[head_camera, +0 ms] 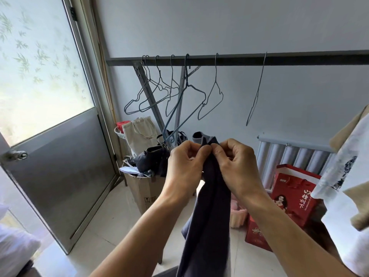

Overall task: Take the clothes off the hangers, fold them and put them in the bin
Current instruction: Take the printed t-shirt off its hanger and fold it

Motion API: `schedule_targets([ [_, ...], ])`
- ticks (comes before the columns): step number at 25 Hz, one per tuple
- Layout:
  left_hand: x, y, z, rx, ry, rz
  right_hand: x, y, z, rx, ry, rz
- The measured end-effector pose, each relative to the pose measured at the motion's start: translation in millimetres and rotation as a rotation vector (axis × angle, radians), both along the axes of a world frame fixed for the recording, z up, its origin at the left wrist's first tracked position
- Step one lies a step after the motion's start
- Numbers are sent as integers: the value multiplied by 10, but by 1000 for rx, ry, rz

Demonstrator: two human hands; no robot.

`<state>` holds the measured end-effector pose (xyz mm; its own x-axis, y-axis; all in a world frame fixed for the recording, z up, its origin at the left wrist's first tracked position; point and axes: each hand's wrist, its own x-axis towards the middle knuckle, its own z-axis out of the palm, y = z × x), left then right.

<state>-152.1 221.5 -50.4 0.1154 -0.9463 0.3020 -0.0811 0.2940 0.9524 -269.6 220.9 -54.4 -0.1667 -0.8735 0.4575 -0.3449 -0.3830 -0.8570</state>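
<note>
Where the wall meets the left side of the room, a grey metal door (50, 140) with a frosted, leaf-patterned pane takes up most of the view. A dark rail (239, 59) runs across the wall from the door frame to the right edge of the view.

A dark blue garment (207, 216) hangs free of the rail, in front of and below it. It is held up at its top edge and falls straight down between the two forearms to the bottom of the view. At the right edge a white printed garment (339, 186) hangs with a tan one beside it; what holds them cannot be seen.

Under the rail's left end stands a cardboard box (143, 192) piled with a black handbag (151, 158), with a canvas bag (139, 130) behind. Under the rail's right half red gift bags (293, 194) stand before a radiator (295, 154), and a pink container (237, 214) shows partly behind the blue cloth.

The left hand (185, 166) and the right hand (237, 166) meet knuckle to knuckle. Each pinches the garment's top edge between thumb and forefinger, the other fingers curled.

Seven bare wire hangers (216, 76) hook over the rail, five near its left end. The blue hanger (186, 76) reaches down beside the left hand; whether they touch I cannot tell.
</note>
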Motion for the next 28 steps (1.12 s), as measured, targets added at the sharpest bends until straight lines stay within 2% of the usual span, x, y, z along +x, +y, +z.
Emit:
schedule_targets([
  [4, -17, 103, 110, 58, 119, -150, 19, 84, 37, 15, 115, 36],
  [7, 25, 156, 172, 103, 128, -214, -26, 56, 35, 52, 62, 95],
  [8, 58, 136, 176, 74, 47, -196, -60, 32, 40, 68, 48, 99],
  [11, 256, -36, 276, -208, -404, -61, -164, 11, 105, 122, -7, 192],
  [13, 358, -190, 403, -244, -564, -213, -224, 25, 180, 126, -24, 303],
  [15, 362, -288, 533, -157, -640, -408, -280, 33, 256, 109, -27, 368],
  [16, 336, -332, 581, -129, -684, -435, -307, 28, 281, 99, -44, 375],
  [22, 155, -435, 812, -156, -754, -465, -420, 34, 248, 49, -91, 286],
  [28, 117, -435, 1012, -233, -895, -439, -428, 95, 47, 66, -140, 323],
])
